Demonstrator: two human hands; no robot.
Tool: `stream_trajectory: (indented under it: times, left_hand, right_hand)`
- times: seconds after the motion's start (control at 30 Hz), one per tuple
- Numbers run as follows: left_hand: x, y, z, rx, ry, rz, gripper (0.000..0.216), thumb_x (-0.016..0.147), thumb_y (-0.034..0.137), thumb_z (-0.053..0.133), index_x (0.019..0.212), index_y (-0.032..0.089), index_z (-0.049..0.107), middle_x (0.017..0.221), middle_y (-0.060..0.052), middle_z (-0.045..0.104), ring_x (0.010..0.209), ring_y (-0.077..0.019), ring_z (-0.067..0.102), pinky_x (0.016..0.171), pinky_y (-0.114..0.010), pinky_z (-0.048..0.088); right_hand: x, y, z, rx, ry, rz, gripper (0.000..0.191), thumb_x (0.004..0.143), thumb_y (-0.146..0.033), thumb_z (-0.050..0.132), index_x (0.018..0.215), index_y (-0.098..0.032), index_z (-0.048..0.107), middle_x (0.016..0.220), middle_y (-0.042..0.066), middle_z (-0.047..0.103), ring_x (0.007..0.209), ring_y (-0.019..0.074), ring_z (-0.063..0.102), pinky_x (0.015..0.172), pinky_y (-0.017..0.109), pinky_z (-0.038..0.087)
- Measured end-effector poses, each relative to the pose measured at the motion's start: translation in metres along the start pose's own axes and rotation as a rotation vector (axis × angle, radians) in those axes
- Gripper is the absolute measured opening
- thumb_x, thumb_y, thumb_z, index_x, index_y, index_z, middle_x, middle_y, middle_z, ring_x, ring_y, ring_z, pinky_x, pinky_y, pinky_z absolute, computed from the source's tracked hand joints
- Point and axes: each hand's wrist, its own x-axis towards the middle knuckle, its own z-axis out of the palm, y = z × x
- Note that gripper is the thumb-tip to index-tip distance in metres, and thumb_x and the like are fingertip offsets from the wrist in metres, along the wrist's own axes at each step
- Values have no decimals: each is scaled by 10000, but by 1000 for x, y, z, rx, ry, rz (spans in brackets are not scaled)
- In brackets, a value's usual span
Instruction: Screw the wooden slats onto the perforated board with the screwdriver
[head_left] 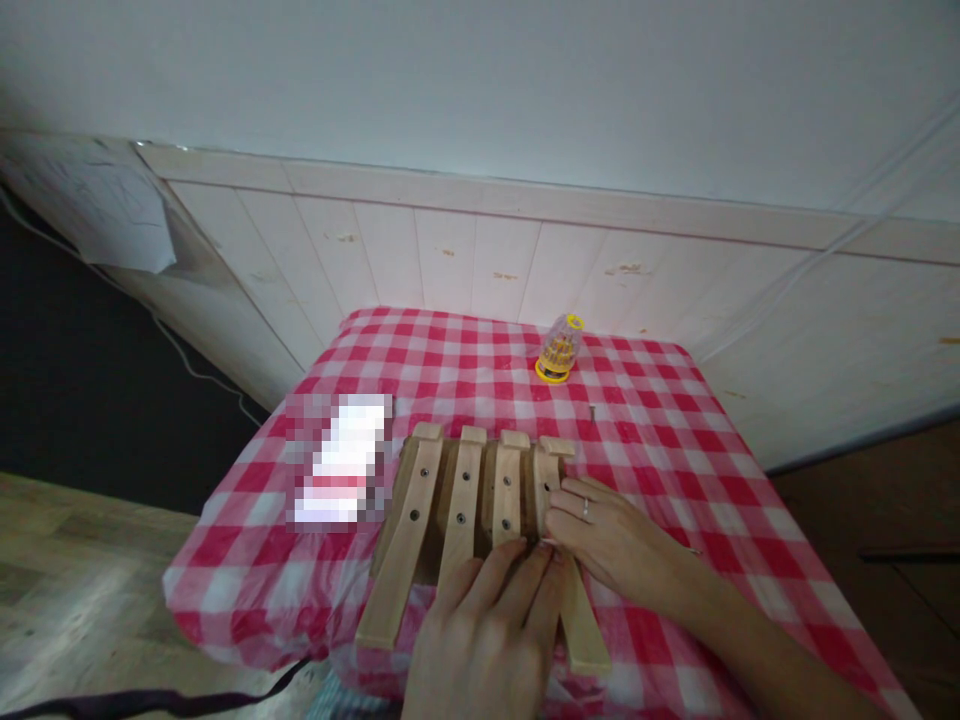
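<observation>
A slatted wooden rack (442, 510), pale slats screwed to cross pieces, lies flat on a small table covered by a red and white checked cloth (660, 440). My left hand (487, 630) rests flat on the near ends of the middle slats, fingers stretched out and together. My right hand (607, 535), with a ring on one finger, lies over the rightmost slat, its fingertips curled against the slat's edge beside a screw hole. Whether it holds anything small is hidden.
A small clear container with a yellow base (559, 350) stands near the table's far edge. A tiny dark screw (592, 410) lies on the cloth behind the rack. A blurred white object (341, 460) lies left of the rack. White panelled wall behind; wooden floor left.
</observation>
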Motion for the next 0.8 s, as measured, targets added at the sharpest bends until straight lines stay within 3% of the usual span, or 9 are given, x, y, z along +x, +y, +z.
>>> stream_trajectory:
  times: [0.23,0.33,0.43,0.63,0.8]
  left_hand:
    - [-4,0,4,-29,-19,-16,284,1034,139,498,1059,176,779,1047,7,827,928,-200,771,696,-277,613]
    - [-6,-1,5,-24,-51,5,254,1006,122,545,1127,166,764,1097,-3,820,969,-208,767,714,-283,623]
    - [-8,-2,6,-13,-83,12,232,981,120,593,1128,170,765,1108,-11,817,985,-217,763,726,-290,628]
    - [-10,-3,8,0,-145,11,265,949,85,625,1160,177,756,1153,-14,806,1017,-208,749,758,-300,634]
    - [-11,-4,10,-8,-171,10,280,902,76,693,1163,161,751,1178,-16,798,1026,-218,747,760,-317,640]
  right_hand:
    - [0,1,-22,35,-18,131,284,1077,-299,437,884,-192,616,832,60,713,783,213,686,747,348,570]
    - [-7,11,-38,25,-36,261,326,1093,-289,366,911,-185,616,831,74,723,766,224,707,696,352,572]
    - [-22,19,-49,-28,-127,304,286,1075,-270,429,881,-194,625,797,61,724,734,229,714,668,352,564]
    - [-53,14,-35,-135,-210,267,64,961,-220,645,1011,-198,679,931,80,758,794,271,742,668,386,575]
    - [-61,11,-26,-189,-135,290,177,981,-87,529,896,-189,647,806,58,751,707,241,736,630,349,559]
